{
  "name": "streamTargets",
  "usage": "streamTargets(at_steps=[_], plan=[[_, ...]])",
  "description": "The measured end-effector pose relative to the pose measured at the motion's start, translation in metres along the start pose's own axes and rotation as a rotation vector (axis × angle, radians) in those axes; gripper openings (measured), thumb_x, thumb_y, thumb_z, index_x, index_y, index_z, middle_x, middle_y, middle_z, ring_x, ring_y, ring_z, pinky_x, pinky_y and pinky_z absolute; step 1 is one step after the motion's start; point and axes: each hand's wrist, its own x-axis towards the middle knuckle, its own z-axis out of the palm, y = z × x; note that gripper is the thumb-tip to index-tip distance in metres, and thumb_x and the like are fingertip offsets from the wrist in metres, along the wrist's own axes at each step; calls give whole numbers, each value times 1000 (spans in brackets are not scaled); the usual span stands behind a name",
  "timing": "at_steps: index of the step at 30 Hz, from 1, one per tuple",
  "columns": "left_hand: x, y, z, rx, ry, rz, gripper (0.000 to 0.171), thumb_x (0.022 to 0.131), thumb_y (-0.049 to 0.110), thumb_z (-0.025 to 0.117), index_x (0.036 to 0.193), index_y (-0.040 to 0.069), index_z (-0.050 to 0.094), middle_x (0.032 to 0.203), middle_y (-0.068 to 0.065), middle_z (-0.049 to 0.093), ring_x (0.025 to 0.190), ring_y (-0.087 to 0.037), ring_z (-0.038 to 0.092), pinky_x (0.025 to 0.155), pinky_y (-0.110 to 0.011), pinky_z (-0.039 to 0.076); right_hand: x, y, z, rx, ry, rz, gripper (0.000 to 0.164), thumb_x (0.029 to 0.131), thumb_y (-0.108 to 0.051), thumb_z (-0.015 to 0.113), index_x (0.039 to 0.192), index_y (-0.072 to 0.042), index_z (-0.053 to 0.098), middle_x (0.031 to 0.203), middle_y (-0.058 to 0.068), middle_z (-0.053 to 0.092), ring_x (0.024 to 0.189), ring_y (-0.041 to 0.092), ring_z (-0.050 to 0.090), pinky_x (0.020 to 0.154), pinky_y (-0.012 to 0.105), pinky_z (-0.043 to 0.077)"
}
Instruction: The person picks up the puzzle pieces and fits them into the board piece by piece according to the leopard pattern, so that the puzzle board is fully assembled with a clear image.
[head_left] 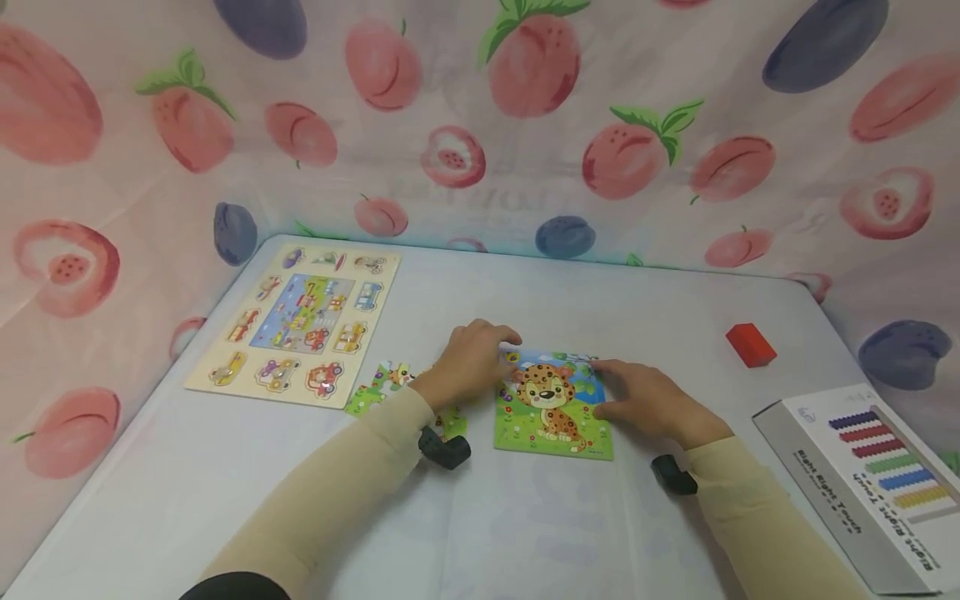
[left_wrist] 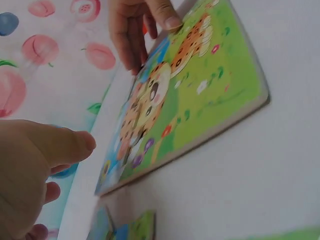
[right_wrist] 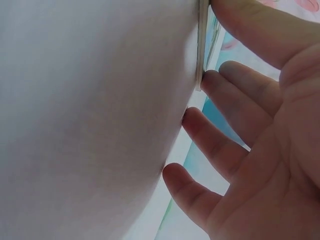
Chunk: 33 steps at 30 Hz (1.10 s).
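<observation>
Table (head_left: 555,533): carries everything; both hands are about its middle.
Vehicle board (head_left: 303,312): flat by the far left corner, probably set aside there to give the arms room.
Box (head_left: 862,483): along the right edge, perhaps also kept aside.
Leopard board (head_left: 553,408): in the middle of the table, picture up and facing the person, most likely for easy viewing and handling.
Jigsaw pieces (head_left: 378,387): between the two boards, partly hidden by the left arm, seemingly for short reach.
Right hand (head_left: 648,404): fingers extended, thumb and fingertip touching the leopard board's right side, apparently to steady it.
Left hand (head_left: 472,362): fingers loosely bent, gripping nothing visible, just beside its far left corner, perhaps as counter-support.
Red block (head_left: 751,345): toward the right edge, beyond the box, probably unneeded now.
</observation>
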Motion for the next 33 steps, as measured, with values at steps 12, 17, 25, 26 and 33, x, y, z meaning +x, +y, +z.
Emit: streamTargets(at_steps=[12, 17, 25, 26, 33], plan=[[-12, -36, -14, 15, -6, -40, 38, 92, 31, 73, 126, 15, 68, 116, -1, 67, 109, -21, 55, 98, -46, 38, 1, 2, 0, -23, -3, -11, 74, 86, -26, 79, 149, -5, 46, 149, 23, 44, 138, 46, 36, 109, 62, 29], [-15, -43, -16, 43, -60, -53, 42, 91, 36, 75, 127, 15, 68, 115, -1, 67, 105, -20, 55, 95, -44, 39, 2, 3, -1, -30, -18, -11, 74, 87, -29, 79, 149, -7, 46, 150, 22, 44, 139, 46, 35, 109, 62, 30], [-16, -46, -18, 57, -104, -77, 44, 91, 36, 74, 129, 15, 66, 120, -2, 66, 115, -23, 53, 98, -45, 38, 1, 3, -5, -28, -37, -15, 71, 88, -27, 77, 150, -8, 46, 151, 22, 43, 139, 46, 35, 108, 63, 31], [-15, -46, -18, 54, -105, -76, 43, 92, 35, 74, 129, 15, 66, 121, -2, 66, 116, -23, 53, 99, -45, 38, 1, 3, -6, -28, -39, -14, 71, 88, -26, 77, 150, -8, 46, 151, 22, 43, 139, 47, 35, 108, 63, 31], [-13, -49, -16, 0, -120, -77, 42, 93, 31, 73, 130, 15, 65, 120, -2, 64, 112, -21, 52, 101, -45, 37, 0, 4, -6, -28, -45, -23, 71, 89, -25, 76, 150, -8, 45, 152, 22, 42, 139, 46, 35, 108, 63, 31]])
